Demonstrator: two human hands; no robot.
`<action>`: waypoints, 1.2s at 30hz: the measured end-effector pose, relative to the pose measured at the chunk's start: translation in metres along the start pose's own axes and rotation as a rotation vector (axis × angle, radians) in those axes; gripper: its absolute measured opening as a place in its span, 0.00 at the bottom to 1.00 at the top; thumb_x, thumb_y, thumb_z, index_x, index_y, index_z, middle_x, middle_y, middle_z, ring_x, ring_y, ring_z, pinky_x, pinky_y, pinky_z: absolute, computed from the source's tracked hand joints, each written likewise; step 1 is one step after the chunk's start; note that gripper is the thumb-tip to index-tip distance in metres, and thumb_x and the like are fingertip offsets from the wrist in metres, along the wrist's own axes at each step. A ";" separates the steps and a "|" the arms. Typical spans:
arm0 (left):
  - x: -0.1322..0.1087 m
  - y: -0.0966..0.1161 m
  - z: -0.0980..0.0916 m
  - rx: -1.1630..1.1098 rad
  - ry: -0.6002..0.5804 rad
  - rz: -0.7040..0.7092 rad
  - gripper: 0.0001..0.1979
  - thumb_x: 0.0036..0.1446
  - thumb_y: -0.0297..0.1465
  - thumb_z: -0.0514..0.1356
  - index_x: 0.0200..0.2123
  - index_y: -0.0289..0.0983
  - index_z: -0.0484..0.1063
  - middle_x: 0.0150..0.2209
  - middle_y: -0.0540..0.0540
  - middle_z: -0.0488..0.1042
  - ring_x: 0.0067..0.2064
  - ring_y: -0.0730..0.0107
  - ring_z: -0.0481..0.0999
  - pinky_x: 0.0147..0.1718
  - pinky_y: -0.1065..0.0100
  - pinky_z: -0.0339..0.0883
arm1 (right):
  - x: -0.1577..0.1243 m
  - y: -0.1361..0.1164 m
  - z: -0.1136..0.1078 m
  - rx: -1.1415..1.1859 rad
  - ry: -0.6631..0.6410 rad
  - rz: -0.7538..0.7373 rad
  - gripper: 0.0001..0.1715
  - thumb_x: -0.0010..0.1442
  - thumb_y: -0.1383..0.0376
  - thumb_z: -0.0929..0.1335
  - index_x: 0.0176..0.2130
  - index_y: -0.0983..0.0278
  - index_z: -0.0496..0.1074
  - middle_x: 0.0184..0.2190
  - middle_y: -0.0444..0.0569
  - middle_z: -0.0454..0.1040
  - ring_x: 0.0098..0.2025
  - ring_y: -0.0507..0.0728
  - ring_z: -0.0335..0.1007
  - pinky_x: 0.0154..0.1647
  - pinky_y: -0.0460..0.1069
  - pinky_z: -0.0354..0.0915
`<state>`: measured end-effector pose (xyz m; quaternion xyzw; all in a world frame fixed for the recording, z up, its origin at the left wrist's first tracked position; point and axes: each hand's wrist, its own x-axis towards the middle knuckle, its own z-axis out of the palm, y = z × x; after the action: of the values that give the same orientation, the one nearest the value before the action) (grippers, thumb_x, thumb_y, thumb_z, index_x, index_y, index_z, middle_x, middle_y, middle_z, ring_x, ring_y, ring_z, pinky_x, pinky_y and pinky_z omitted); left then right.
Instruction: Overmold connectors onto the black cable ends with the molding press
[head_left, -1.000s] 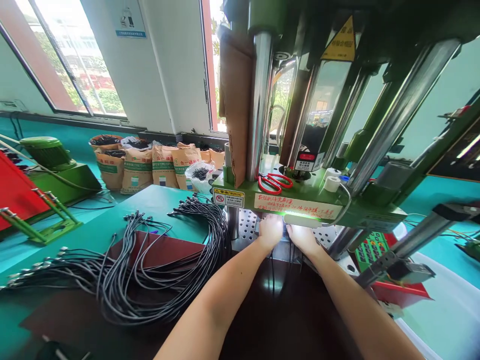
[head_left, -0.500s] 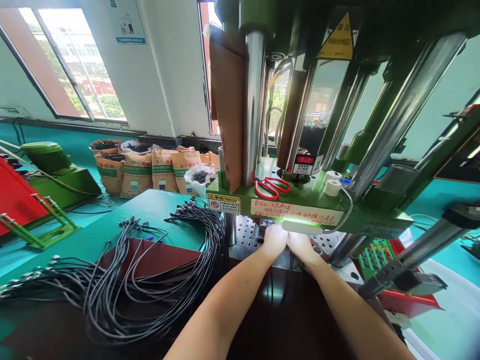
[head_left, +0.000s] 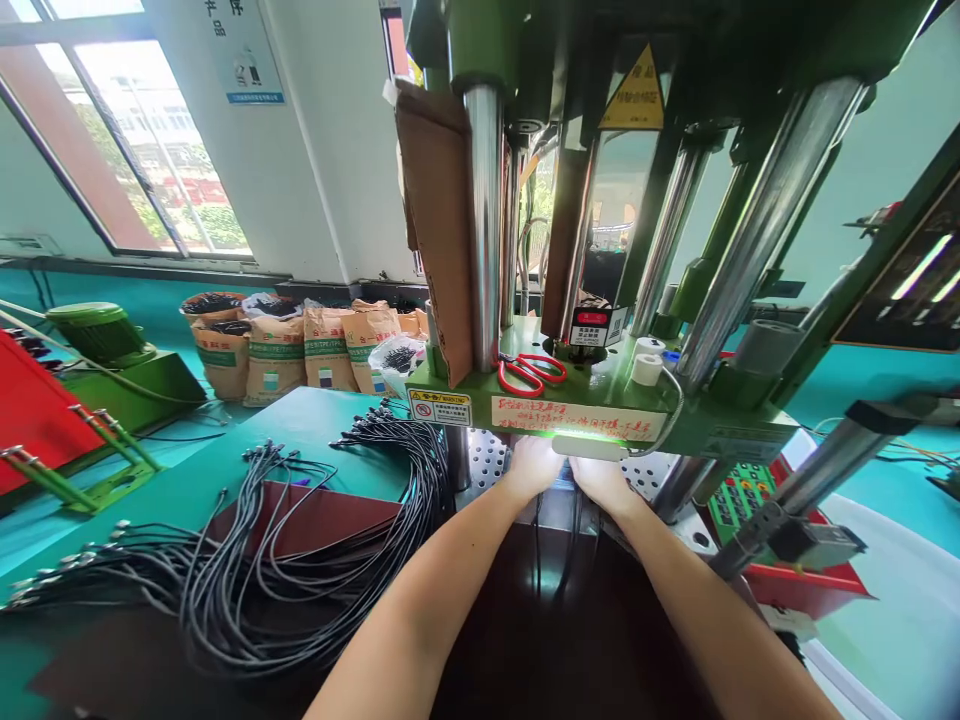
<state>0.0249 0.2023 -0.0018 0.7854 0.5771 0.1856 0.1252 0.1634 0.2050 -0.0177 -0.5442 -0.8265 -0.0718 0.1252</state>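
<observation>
Both of my hands reach under the green platen (head_left: pixel 442 385) of an upright press. My left hand (head_left: pixel 536 466) is over the metal bed, its fingers hidden beyond the wrist and under the platen. Close by on the right, my right hand (head_left: pixel 601 482) sits partly behind a white lamp bar (head_left: pixel 589 447), its fingers out of sight too. Thin black cables (head_left: pixel 576 515) hang down between the hands over the bed's front edge. Whether either hand grips anything cannot be seen. Holes dot the metal bed (head_left: pixel 487 462) beside my left hand.
Red-handled scissors (head_left: pixel 531 374) and white rolls (head_left: pixel 646 368) lie on the platen. Bundled black cables (head_left: pixel 300 640) cover the left table. Paper sacks (head_left: pixel 274 350) stand by the wall. A control panel with buttons (head_left: pixel 742 500) and a steel post (head_left: pixel 810 490) are at right.
My view has shifted slightly. My hands, close together before, are now a little farther apart, and more of the hanging cables shows between them.
</observation>
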 end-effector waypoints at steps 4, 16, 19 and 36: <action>-0.010 -0.018 0.002 0.151 0.042 0.274 0.22 0.56 0.41 0.51 0.50 0.36 0.65 0.50 0.41 0.68 0.52 0.61 0.63 0.52 0.62 0.53 | -0.006 0.010 0.007 -0.011 0.001 -0.064 0.18 0.63 0.61 0.57 0.40 0.65 0.72 0.41 0.55 0.74 0.43 0.59 0.68 0.43 0.50 0.59; 0.000 -0.034 0.033 0.191 0.196 0.262 0.20 0.57 0.41 0.48 0.49 0.37 0.65 0.47 0.43 0.70 0.48 0.62 0.67 0.47 0.62 0.59 | 0.008 0.013 0.013 0.003 -0.027 -0.170 0.17 0.61 0.66 0.56 0.38 0.65 0.72 0.37 0.54 0.75 0.42 0.59 0.68 0.46 0.51 0.59; 0.000 -0.033 0.031 0.190 0.212 0.277 0.20 0.58 0.40 0.48 0.49 0.36 0.64 0.48 0.42 0.69 0.51 0.62 0.65 0.49 0.61 0.57 | 0.010 0.013 0.012 0.010 -0.015 -0.152 0.17 0.61 0.65 0.57 0.39 0.64 0.72 0.38 0.52 0.75 0.42 0.59 0.68 0.46 0.51 0.59; -0.004 -0.042 0.015 0.145 0.072 0.122 0.25 0.58 0.46 0.42 0.48 0.37 0.64 0.47 0.42 0.70 0.51 0.61 0.66 0.49 0.60 0.58 | -0.003 0.029 0.015 0.115 0.032 -0.016 0.21 0.63 0.58 0.56 0.49 0.59 0.69 0.45 0.49 0.73 0.49 0.60 0.65 0.48 0.53 0.60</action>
<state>-0.0053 0.2115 -0.0334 0.8188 0.5443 0.1790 0.0357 0.1895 0.2176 -0.0339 -0.5280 -0.8316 -0.0341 0.1688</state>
